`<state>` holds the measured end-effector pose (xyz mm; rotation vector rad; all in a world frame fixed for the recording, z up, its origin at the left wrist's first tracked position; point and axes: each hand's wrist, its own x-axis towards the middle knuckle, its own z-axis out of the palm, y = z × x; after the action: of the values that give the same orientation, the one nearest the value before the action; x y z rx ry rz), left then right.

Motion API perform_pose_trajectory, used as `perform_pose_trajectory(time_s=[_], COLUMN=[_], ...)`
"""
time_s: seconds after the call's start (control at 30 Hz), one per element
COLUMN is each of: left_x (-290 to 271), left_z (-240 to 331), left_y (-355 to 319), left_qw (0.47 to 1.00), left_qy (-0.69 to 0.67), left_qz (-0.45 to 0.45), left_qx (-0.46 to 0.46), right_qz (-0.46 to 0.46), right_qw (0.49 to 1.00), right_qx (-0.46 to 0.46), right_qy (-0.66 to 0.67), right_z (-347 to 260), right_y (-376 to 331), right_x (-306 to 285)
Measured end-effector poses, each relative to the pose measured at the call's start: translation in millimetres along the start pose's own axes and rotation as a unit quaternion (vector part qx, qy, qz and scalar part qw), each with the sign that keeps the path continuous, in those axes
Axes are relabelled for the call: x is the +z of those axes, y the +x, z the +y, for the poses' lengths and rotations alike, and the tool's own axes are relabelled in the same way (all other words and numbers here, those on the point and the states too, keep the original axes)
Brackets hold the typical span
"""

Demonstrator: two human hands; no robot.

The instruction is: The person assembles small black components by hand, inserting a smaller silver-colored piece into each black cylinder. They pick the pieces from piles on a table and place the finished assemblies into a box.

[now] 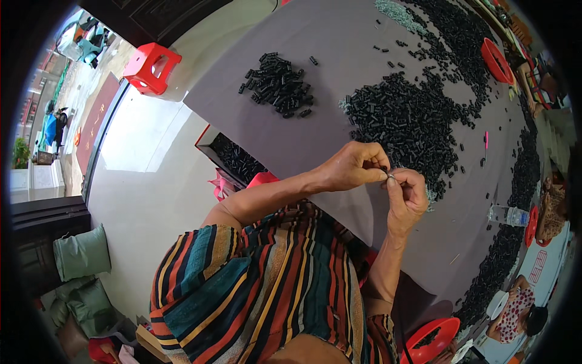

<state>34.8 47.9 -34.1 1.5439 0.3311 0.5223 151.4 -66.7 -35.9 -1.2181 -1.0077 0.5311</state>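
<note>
Left of the big heap of black pieces (403, 115), the open box (210, 137) sits mouth up at the table's edge, probably so what's inside won't spill. Nearer the heap, also leftward, lies a small pile (279, 86), likely set apart to avoid mixing. By the heap's near edge, my left hand (357, 167) pinches a tiny dark piece (387, 174), thumb and forefinger narrow; my right hand (407, 200) meets it, fingertips closed there too, I'd say for steadiness. Its exact shape I can't tell. Right of the heap lies a pink pen (486, 141), apart from the loose pieces.
</note>
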Motion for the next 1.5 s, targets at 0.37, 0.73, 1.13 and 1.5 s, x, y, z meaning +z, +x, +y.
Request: perform_pose_trajectory(time_s=[0.37,0.73,1.13,1.5], left_x=[3.1,0.6,-47.9,-49.3], left_z=[6.7,7.5,34.0,32.9], left_y=[-3.0,-4.7,-0.2,-3.2], left_qw=[0.999,0.996,0.979,0.971], left_qy=[0.038,-0.003,-0.145,-0.184], left_qz=[-0.024,-0.067,0.136,0.14], left_qx=[0.012,-0.052,0.052,0.054], right_qz=[0.018,-0.083,-0.049,-0.155], right_qw=[1.0,0.972,0.955,0.917], right_qx=[-0.01,-0.058,0.025,-0.028], right_qy=[0.005,-0.211,-0.292,-0.366], right_z=[-6.7,-26.4,11.0,34.9], right_y=[1.5,2.2,19.3,42.7], right_x=[-4.3,-11.0,-0.7,39.9])
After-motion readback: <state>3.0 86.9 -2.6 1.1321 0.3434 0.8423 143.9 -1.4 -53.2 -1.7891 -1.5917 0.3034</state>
